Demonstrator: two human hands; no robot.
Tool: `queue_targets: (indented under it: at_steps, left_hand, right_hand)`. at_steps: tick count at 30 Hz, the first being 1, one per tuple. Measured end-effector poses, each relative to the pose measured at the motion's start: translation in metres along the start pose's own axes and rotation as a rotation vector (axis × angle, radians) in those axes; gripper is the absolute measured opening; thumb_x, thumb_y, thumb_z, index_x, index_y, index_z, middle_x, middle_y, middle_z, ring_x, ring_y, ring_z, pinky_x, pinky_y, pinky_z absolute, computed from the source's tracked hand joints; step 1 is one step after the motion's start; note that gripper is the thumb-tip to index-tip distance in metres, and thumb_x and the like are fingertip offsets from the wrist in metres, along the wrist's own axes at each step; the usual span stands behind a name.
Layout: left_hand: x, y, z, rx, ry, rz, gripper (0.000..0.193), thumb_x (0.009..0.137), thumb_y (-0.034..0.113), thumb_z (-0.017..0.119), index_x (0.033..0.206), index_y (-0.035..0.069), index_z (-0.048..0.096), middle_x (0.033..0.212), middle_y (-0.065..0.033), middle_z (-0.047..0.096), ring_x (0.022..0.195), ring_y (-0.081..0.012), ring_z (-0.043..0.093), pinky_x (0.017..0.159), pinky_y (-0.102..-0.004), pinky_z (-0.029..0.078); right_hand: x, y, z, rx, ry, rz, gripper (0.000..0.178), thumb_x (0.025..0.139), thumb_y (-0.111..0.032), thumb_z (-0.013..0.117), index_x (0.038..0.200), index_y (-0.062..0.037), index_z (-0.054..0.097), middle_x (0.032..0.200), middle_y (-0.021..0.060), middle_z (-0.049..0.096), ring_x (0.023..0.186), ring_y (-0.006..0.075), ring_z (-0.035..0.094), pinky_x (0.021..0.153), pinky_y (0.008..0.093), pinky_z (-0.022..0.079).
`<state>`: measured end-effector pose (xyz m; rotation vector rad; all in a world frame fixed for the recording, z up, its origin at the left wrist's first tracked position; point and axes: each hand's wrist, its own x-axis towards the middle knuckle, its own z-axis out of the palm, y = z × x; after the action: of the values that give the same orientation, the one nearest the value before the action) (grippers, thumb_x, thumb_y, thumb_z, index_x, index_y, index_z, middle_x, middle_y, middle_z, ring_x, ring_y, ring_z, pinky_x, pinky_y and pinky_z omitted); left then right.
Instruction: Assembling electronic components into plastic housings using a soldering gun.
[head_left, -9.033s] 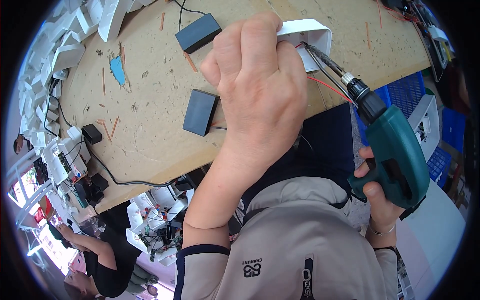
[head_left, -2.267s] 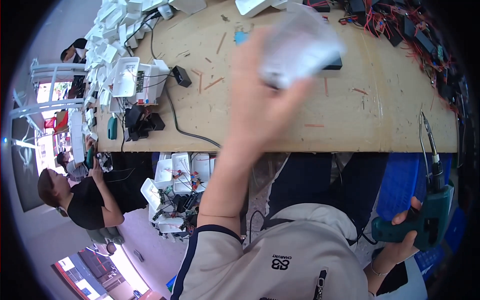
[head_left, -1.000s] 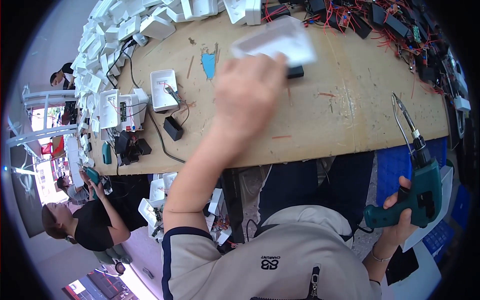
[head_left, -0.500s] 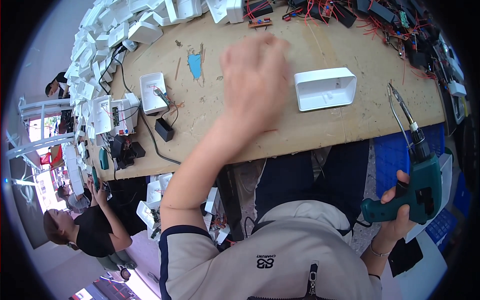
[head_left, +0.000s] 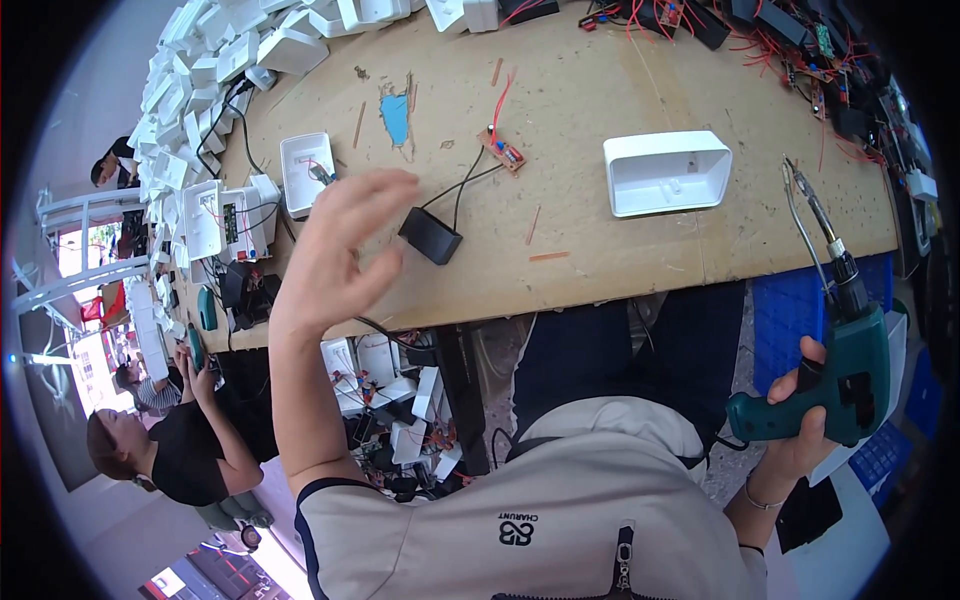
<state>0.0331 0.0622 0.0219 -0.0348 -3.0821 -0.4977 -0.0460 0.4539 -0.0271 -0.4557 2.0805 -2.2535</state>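
Note:
My left hand [head_left: 335,250] is open, thumb and fingers apart, above the left part of the table and holding nothing. Just right of its fingers lies a small black box [head_left: 431,236], joined by dark leads to a small circuit board [head_left: 503,150] with red wires. My right hand [head_left: 798,445] grips a green soldering gun [head_left: 858,370] by its handle, beyond the table's right front edge. The gun's metal tip points up and away over the tabletop. A white plastic case [head_left: 668,178], its open side facing me, sits between the board and the gun.
White cases [head_left: 215,60] are heaped along the far left edge. Black boxes and red-wired boards [head_left: 800,50] crowd the far right. Another white case [head_left: 306,170] with wires stands beyond my left hand. Blue crates [head_left: 785,310] are below the table at right. A person [head_left: 190,450] works at left.
My left hand has moved left and toward me, away from the table's middle. The circuit board and black box now lie there, the board nearer than before. My right hand keeps its grip.

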Motion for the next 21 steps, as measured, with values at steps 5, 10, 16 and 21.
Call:
queue_targets:
  at_steps: [5,10,16,21]
  left_hand:
    - [0.05,0.012,0.029,-0.167,0.394,-0.182,0.027,0.076,0.012,0.06,0.099,-0.001,0.056,0.093,-0.011,0.056,0.088,-0.0188,0.052,0.078,-0.0287,0.04]
    - [0.091,0.004,0.052,-0.322,0.25,-0.312,0.024,0.077,0.015,0.058,0.094,-0.001,0.058,0.082,-0.0117,0.058,0.077,-0.0227,0.056,0.067,-0.0303,0.044]
    - [0.071,0.041,0.054,-0.553,0.247,-0.145,0.013,0.075,0.006,0.056,0.085,0.0,0.058,0.075,-0.0106,0.056,0.069,-0.0204,0.056,0.057,-0.0292,0.045]
    - [0.058,0.077,0.074,-0.531,0.278,0.308,0.012,0.072,-0.004,0.058,0.082,0.001,0.058,0.075,-0.0072,0.056,0.061,-0.0128,0.054,0.05,-0.0215,0.041]
  right_hand:
    - [0.001,0.0,0.007,0.007,0.004,0.009,0.064,0.079,-0.03,0.06,0.121,0.0065,0.03,0.107,0.0265,0.049,0.066,0.0152,0.056,0.051,0.0203,0.048]
    - [0.001,-0.001,0.01,0.012,-0.016,-0.018,0.064,0.079,-0.031,0.059,0.12,0.0072,0.03,0.107,0.0267,0.049,0.064,0.0153,0.056,0.05,0.0202,0.048]
    - [0.003,0.003,0.013,0.069,0.006,0.031,0.065,0.08,-0.036,0.056,0.122,0.0061,0.03,0.108,0.0249,0.049,0.063,0.0135,0.054,0.049,0.0201,0.045]
    - [0.011,0.009,0.024,0.175,-0.034,0.097,0.066,0.081,-0.037,0.054,0.124,0.0052,0.027,0.112,0.0243,0.047,0.064,0.0127,0.053,0.051,0.0203,0.045]
